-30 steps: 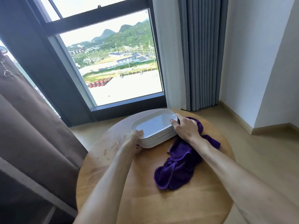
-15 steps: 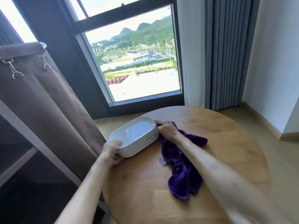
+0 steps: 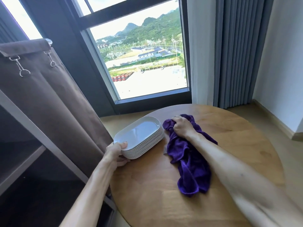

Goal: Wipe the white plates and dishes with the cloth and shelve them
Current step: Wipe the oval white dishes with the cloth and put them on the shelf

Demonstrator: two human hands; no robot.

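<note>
Gripped at its near-left end, the stack of white plates (image 3: 139, 138) is held by the left hand (image 3: 115, 154), thumb hooked over the top rim and fingers tucked underneath. Meanwhile the purple cloth (image 3: 188, 159) is clutched at its far end by the right hand (image 3: 181, 127), fingers curled into the fabric.

From the head view, the only one given, the stack is seen at the left edge of the round wooden table (image 3: 229, 145), its long axis running from near-left to far-right. The cloth is bunched just beside the stack's right side, trailing toward the viewer. The brown fabric shelf unit (image 3: 42, 99) lies directly left of the stack, so the left hand is judged better placed for shelving.

Whether the stack is lifted or resting cannot be told. The shelf interior is dark, and its lower part is cut off.
</note>
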